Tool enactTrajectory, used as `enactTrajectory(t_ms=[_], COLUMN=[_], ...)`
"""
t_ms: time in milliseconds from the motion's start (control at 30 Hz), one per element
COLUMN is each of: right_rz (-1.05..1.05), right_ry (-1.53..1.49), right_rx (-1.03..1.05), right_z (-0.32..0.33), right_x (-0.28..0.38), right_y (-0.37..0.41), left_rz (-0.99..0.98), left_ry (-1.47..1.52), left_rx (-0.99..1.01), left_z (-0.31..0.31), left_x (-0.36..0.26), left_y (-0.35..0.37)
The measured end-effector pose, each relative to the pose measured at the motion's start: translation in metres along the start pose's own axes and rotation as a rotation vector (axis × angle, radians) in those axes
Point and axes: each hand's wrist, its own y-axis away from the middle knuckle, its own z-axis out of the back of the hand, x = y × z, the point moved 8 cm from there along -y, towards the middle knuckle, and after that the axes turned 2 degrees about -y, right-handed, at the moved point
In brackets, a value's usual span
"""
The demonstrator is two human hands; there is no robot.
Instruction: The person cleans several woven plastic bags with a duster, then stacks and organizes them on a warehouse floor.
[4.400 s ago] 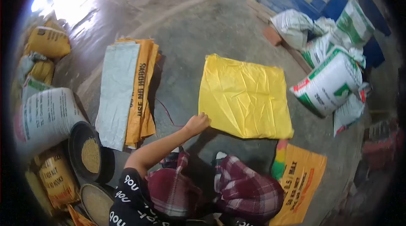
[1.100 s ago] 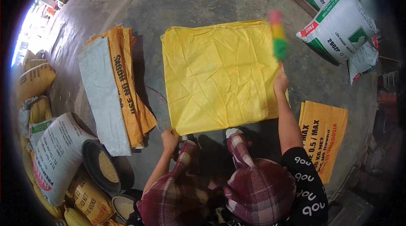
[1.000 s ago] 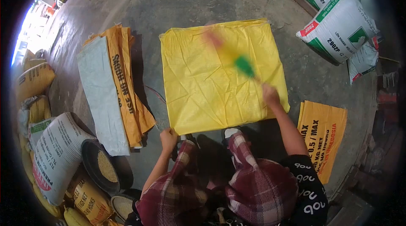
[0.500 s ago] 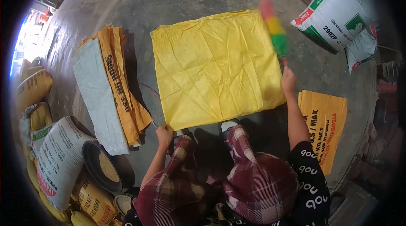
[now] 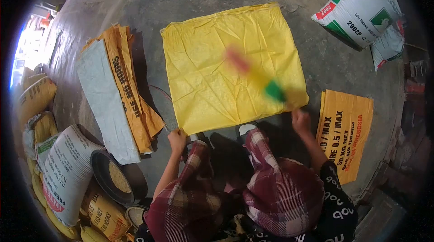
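A large yellow woven sack (image 5: 203,70) lies flat and creased on the concrete floor in front of my feet. My left hand (image 5: 176,139) pinches its near left corner. Near the sack's right lower corner, my right hand (image 5: 300,120) is closed around the handle of a duster (image 5: 274,91) with a pink, yellow and green head. The duster is blurred by motion and lies over the right half of the sack, pointing up and left. Whether its head touches the sack I cannot tell.
Orange sacks (image 5: 124,79) and a pale grey sack (image 5: 108,102) lie left. Another orange sack (image 5: 348,133) is at right. Full white bags (image 5: 361,11) stand at the upper right. A black basin of grain (image 5: 106,169) and filled bags (image 5: 72,169) are at lower left.
My right hand has moved down and slightly left, and the duster has swung left from the sack's right edge to over its surface. My left hand stays at the corner.
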Motion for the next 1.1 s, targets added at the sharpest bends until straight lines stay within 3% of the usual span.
enactTrajectory(t_ms=[67,133,167,233,267,333,367,433,533,600,633,700,767,900,1000,1067,1100], right_rz=[0.107,-0.189,-0.186,-0.737,-0.745,-0.821,-0.817,-0.714,-0.690,-0.720,-0.736,-0.743,-0.949,-0.838,-0.417,-0.263,-0.215], right_ry=[0.068,0.067,0.066,0.054,0.058,0.043,0.043,-0.213,-0.396,-0.491,-0.608,-0.733,-0.853,-0.890,-0.284,-0.133,-0.094], right_rx=[0.249,0.234,0.234,-0.110,-0.107,-0.419,-0.427,-0.198,-0.163,-0.133,-0.106,-0.074,-0.097,-0.164,-0.346,-0.394,-0.442], right_z=[-0.011,-0.012,-0.013,0.015,0.009,0.014,0.014,-0.005,-0.002,-0.013,-0.025,-0.036,-0.036,-0.013,0.017,0.034,0.063], right_x=[0.019,-0.029,-0.034,-0.081,-0.084,-0.089,-0.089,-0.068,-0.024,-0.018,-0.021,-0.020,-0.021,-0.009,-0.016,-0.026,-0.009], right_y=[0.044,0.076,0.074,0.095,0.096,0.096,0.094,0.081,0.072,0.077,0.086,0.092,0.105,0.112,0.132,0.136,0.130], left_rz=[0.004,-0.004,0.008,0.020,-0.012,-0.053,-0.064,-0.069,-0.074,-0.563,-0.559,-0.666,-0.768,-0.999,-1.154,-0.965,-1.005], left_ry=[-0.029,-0.064,-0.065,-0.068,-0.052,-0.024,-0.066,-0.109,0.094,-0.060,-0.063,-0.307,-0.347,-0.491,-0.416,-0.426,-0.364], left_rx=[-0.029,-0.061,-0.038,-0.005,-0.037,-0.074,-0.039,-0.011,-0.023,-0.008,-0.023,0.218,0.183,0.116,0.043,0.217,0.217], left_z=[-0.002,0.003,0.003,0.000,0.001,0.001,-0.002,0.002,0.028,0.041,0.051,0.043,0.046,0.046,0.073,0.082,0.094], left_x=[0.006,0.006,0.004,0.006,0.006,0.010,0.017,0.010,-0.015,-0.053,-0.052,-0.053,-0.060,-0.096,-0.179,-0.236,-0.278], left_y=[0.000,-0.004,-0.004,-0.001,0.000,-0.005,-0.007,-0.004,0.011,0.026,0.022,0.018,0.007,-0.006,-0.004,-0.016,-0.011])
